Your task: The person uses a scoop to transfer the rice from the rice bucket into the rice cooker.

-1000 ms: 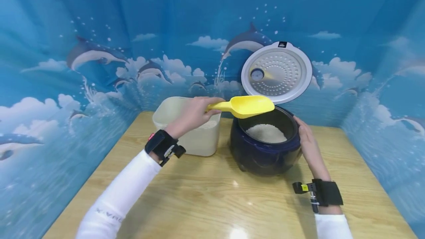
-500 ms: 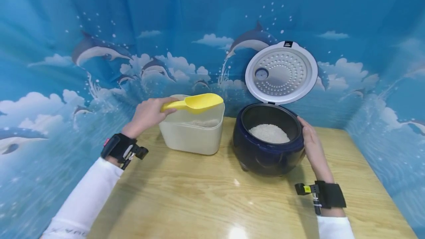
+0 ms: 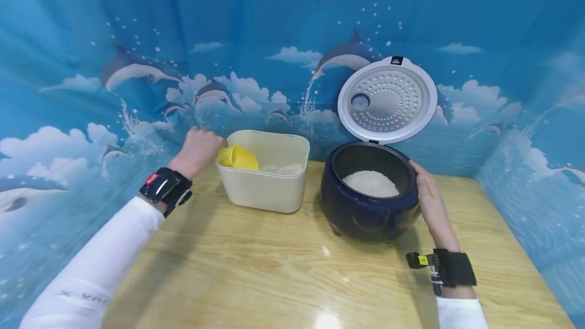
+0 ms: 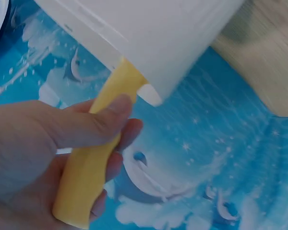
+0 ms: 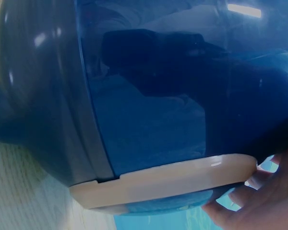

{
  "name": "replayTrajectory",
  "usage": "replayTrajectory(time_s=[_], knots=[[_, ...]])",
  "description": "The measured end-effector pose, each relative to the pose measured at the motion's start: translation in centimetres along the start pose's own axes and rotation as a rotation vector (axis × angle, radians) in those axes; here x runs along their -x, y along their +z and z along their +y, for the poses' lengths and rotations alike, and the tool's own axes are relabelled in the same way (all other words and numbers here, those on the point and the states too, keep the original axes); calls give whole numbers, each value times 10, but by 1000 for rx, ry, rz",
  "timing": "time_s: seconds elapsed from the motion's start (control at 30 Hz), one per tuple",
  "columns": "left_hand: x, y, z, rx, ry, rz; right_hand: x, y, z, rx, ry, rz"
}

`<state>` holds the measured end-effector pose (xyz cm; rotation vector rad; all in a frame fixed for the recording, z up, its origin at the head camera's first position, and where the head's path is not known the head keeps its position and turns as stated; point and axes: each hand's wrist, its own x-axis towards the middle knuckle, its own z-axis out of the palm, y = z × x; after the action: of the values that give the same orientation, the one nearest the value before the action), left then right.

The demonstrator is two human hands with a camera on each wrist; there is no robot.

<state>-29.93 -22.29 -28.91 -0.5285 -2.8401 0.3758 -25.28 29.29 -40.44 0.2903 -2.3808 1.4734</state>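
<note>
My left hand (image 3: 199, 150) grips the handle of a yellow scoop (image 3: 242, 158), with thumb and fingers curled round it in the left wrist view (image 4: 93, 158). The scoop's bowl dips over the left rim into a cream bin (image 3: 262, 192), which holds some white rice (image 3: 283, 169). My right hand (image 3: 431, 204) rests against the right side of a dark blue rice cooker (image 3: 365, 220), fingers fairly straight along its wall. Inside the cooker's dark pot lies a mound of white rice (image 3: 371, 184).
The cooker's round silver lid (image 3: 388, 100) stands raised behind the pot. Bin and cooker sit side by side on a wooden table (image 3: 256, 268). A blue dolphin-print curtain (image 3: 274, 24) encloses the back and both sides.
My left hand has moved left from near the cooker with the scoop, then tipped its bowl down into the bin. The right hand stays on the cooker.
</note>
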Motion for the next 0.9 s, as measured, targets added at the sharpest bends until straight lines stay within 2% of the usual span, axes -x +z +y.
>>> replayTrajectory(time_s=[0.17,0.27,0.37,0.47,0.57,0.73,0.9], knots=[[-16,6,13,-69,37,-69,-1,6,-1,-24,5,-16],[-21,12,14,-35,29,-131,0,10,-1,-21,-2,-19],[-23,17,11,68,43,-147,0,11,-1,-15,-6,-15],[-27,21,7,210,67,-145,-1,8,-2,-22,-6,-10],[-33,26,7,327,67,-187,-1,5,-3,-38,3,-9],[-44,36,13,415,30,-298,-1,3,-4,-43,22,-3],[-50,42,22,453,15,-346,0,1,-2,-34,38,1]])
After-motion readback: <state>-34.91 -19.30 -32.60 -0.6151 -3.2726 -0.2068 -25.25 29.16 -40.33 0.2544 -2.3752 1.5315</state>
